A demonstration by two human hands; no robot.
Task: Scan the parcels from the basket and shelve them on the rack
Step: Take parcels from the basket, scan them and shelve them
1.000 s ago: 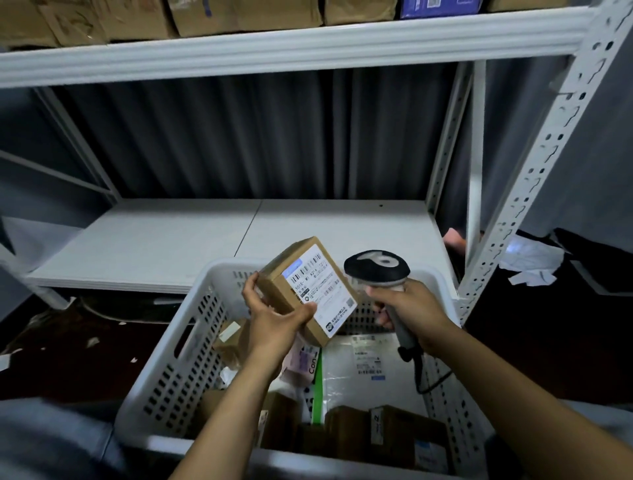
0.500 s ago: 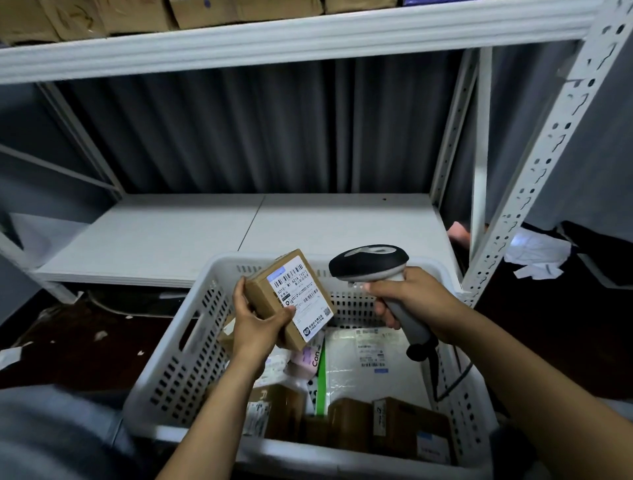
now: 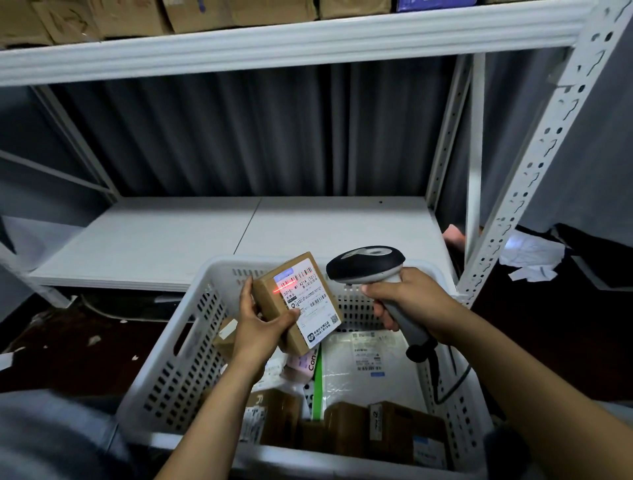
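Currently the box (image 3: 274, 308), label (image 3: 310, 303) up and long axis pointing toward the shelf (image 3: 164, 240), is gripped in the left hand (image 3: 257, 329) above the basket (image 3: 185, 346), with the scanner (image 3: 366, 263), clenched in the right hand (image 3: 411, 301), just to its right, throwing a red line (image 3: 284, 287) across the label

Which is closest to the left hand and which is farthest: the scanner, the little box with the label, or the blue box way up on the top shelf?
1. Little labelled box: held in the left hand, over the basket.
2. Scanner: just to its right, gripped by the right hand.
3. Blue box: far up on the top shelf, right side.
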